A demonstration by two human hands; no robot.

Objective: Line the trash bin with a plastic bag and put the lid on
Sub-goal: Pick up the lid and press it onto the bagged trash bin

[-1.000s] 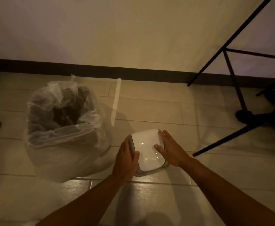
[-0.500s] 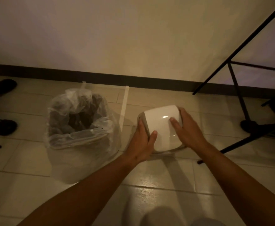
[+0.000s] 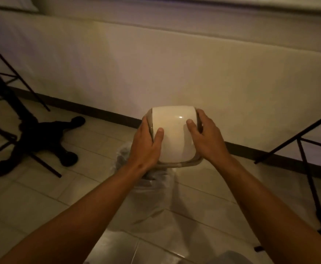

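Observation:
The white swing lid (image 3: 175,133) with its grey rim is held up in the air between both hands. My left hand (image 3: 145,143) grips its left edge, thumb on top. On the right edge sits my right hand (image 3: 207,138), thumb also on the white flap. Below the lid and my arms stands the trash bin, mostly hidden; only its clear plastic bag (image 3: 150,197) shows, draped over the rim and down the sides.
A black chair base with castors (image 3: 41,141) and black metal legs (image 3: 13,103) stand at the left. Another black metal frame (image 3: 306,164) stands at the right. The pale wall with a dark skirting board (image 3: 106,113) runs behind the bin.
Both hands have lifted the lid off the floor and carried it left, over the lined bin. The view has swung so the bin now lies under the lid.

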